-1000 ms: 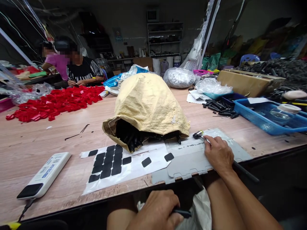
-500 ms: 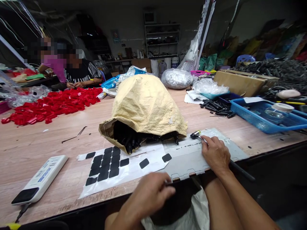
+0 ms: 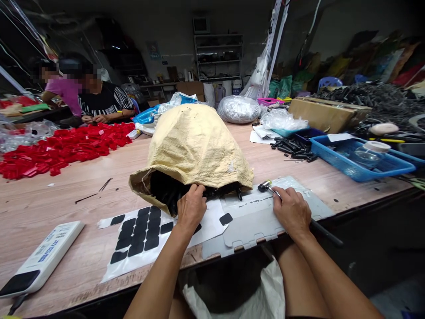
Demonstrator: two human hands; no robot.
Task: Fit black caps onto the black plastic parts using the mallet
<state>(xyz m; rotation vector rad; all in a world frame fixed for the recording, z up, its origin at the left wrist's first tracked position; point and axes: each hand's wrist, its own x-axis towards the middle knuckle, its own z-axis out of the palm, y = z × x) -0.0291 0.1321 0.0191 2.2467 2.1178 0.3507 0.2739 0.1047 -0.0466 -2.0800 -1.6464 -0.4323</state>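
Observation:
My left hand (image 3: 191,207) reaches into the open mouth of a tan woven sack (image 3: 195,146) lying on the wooden table; its fingertips are curled among black plastic parts (image 3: 166,192) inside, and what they grip is hidden. My right hand (image 3: 292,212) rests on a grey plastic sheet (image 3: 259,217) at the table's front edge, closed on the handle of a small hammer (image 3: 265,186) whose head points toward the sack. A white backing sheet with several black adhesive pads (image 3: 139,232) lies left of my left hand.
A white remote-like device (image 3: 40,261) lies at front left. Red plastic parts (image 3: 63,148) are heaped far left, where two people sit working. A blue tray (image 3: 358,159), loose black parts (image 3: 292,148) and a cardboard box (image 3: 325,113) stand at right. A white bag (image 3: 239,297) hangs below the table edge.
My left hand rose from my lap below the table edge and moved forward into the sack's mouth. My right hand stayed on the hammer. The view shifted slightly.

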